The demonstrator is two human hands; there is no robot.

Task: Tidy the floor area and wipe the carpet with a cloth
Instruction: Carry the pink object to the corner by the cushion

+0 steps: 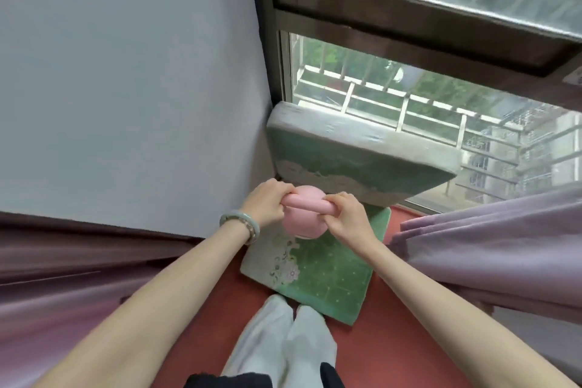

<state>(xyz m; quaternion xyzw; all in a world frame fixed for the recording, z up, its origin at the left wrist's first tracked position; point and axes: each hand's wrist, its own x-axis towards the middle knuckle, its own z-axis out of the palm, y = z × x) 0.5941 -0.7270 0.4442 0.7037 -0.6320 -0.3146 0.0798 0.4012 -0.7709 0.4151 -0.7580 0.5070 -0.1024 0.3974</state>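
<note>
Both my hands grip the handle of a pink kettlebell (304,220), held over a green cushion. My left hand (266,203), with a pale green bangle on the wrist, closes around the handle's left end. My right hand (346,214) closes around its right end. The kettlebell's round body hangs below the handle, just above or resting on the flat green cushion (327,274) with a flower pattern, which lies on the red carpet (387,340). I cannot tell whether it touches. A second green cushion (356,161) leans upright against the window behind it. No cloth is in view.
A grey wall (126,88) stands on the left, with a window (441,88) and its metal bars ahead. Purple curtains hang at the right (488,246) and lower left (56,293). My legs in light trousers (283,340) stand on the carpet at the bottom.
</note>
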